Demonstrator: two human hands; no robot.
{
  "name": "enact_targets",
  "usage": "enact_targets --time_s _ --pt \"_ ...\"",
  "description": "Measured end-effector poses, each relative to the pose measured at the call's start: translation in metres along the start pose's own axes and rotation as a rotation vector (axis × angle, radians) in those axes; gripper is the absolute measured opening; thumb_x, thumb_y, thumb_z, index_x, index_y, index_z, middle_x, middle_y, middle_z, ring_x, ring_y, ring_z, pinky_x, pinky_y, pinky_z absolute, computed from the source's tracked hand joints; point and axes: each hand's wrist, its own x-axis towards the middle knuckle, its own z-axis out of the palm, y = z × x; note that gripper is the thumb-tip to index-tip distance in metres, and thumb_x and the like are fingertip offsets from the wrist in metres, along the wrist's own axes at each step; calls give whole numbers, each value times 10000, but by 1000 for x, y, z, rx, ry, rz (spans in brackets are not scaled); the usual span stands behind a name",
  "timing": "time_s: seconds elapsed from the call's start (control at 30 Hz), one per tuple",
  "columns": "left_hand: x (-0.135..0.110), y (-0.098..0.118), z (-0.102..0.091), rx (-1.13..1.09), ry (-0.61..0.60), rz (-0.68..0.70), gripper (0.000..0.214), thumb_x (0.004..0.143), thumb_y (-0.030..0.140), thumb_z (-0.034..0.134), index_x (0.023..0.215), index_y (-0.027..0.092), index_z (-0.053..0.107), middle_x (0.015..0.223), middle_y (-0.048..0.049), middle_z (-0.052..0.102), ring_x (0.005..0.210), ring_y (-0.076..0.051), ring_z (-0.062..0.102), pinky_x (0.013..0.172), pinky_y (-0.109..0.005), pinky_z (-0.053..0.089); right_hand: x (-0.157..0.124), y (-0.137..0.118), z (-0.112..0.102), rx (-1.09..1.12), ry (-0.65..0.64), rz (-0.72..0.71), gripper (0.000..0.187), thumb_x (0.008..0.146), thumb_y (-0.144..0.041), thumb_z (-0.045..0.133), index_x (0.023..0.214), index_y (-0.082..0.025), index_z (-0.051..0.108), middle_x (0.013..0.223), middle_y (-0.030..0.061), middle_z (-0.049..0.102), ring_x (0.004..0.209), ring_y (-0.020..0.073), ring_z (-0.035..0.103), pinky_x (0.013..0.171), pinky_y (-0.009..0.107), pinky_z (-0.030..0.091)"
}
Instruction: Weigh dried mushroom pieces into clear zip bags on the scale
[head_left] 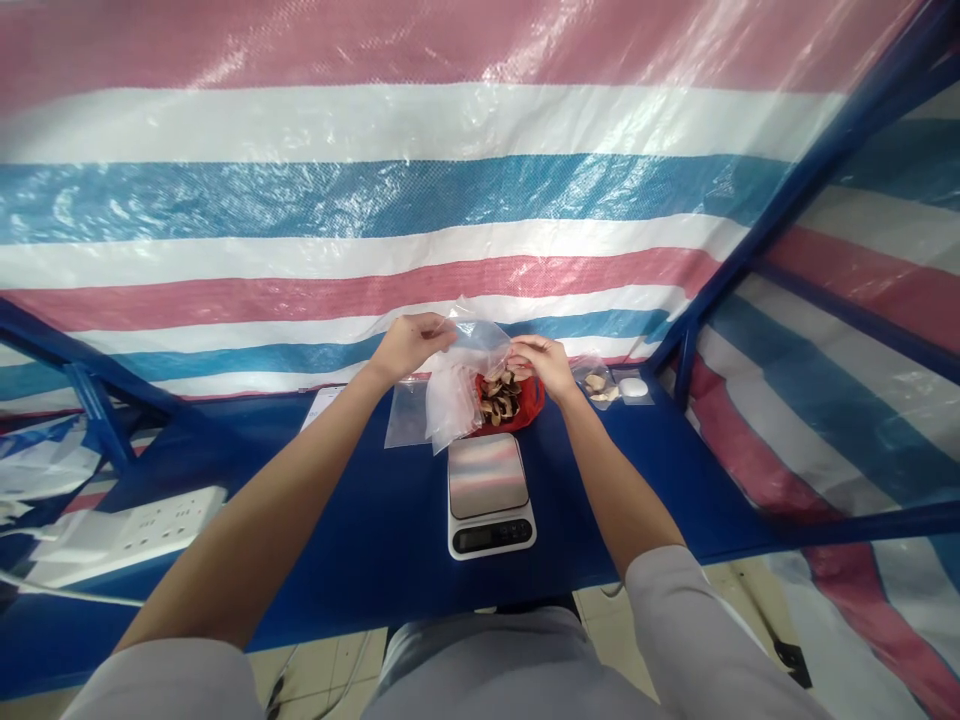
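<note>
Between my two hands hangs a clear plastic bag (480, 338), held up above the back of the blue table. My left hand (411, 345) pinches its left side, and my right hand (544, 362) pinches the right edge. Behind and below it, a red basket (534, 402) holds dried brown slices (501, 396) that look like mushroom. More clear bags (452, 400) overlap the basket's left side, partly hiding it. A white kitchen scale (491, 536) with a bare metal plate (487, 475) stands in front of the basket; its display reading is too small to make out.
Right of the basket lie a clear bag with pale slices (598, 385) and a bag with a white round thing (634, 388). A white power strip (154, 525) with cables lies at the left, and a paper sheet (321, 405) at the back. Blue frame bars (686, 365) border the table (360, 540).
</note>
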Motion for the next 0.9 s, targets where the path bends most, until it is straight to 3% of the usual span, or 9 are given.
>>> enact_targets --time_s 0.13,0.27,0.43,0.67,0.8,0.9 --pt "-8 1 -8 -70 -73 -53 512 663 609 780 897 157 731 769 -68 735 685 -198 683 653 -307 541 -6 -15 3 -2 -45 -10 324 653 -375 833 898 -197 719 798 8 741 735 181 737 677 296 608" --pt "-27 3 -1 -161 -66 -118 509 694 612 774 910 153 736 788 -82 744 682 -202 693 659 -323 556 -18 -19 4 -89 -79 -18 331 668 -405 831 904 -192 737 793 23 746 757 194 741 648 276 605" --pt "-61 -12 25 -354 77 -177 465 704 597 786 826 150 750 784 -87 756 730 -222 703 716 -342 572 -41 -8 2 -166 -55 0 360 724 -473 786 934 -183 746 836 47 763 821 221 749 656 294 620" --pt "-111 -31 67 -747 298 -356 432 655 499 866 848 130 751 780 -73 759 712 -193 721 790 -351 594 -76 17 10 -432 -4 9 506 734 -557 762 1082 -191 736 1032 74 772 1062 288 720 896 421 616" --pt "-131 -24 83 -921 404 -412 450 592 475 906 832 129 748 769 -52 752 736 -187 724 840 -365 591 -85 26 18 -347 -59 48 634 707 -543 794 1195 -154 687 1063 106 769 1099 306 706 932 455 597" --pt "-143 -22 90 -980 452 -456 453 574 468 915 822 129 745 772 -51 749 773 -193 725 866 -376 581 -85 30 21 -283 -90 52 537 683 -505 810 1081 -155 724 967 95 771 983 308 740 859 451 620"
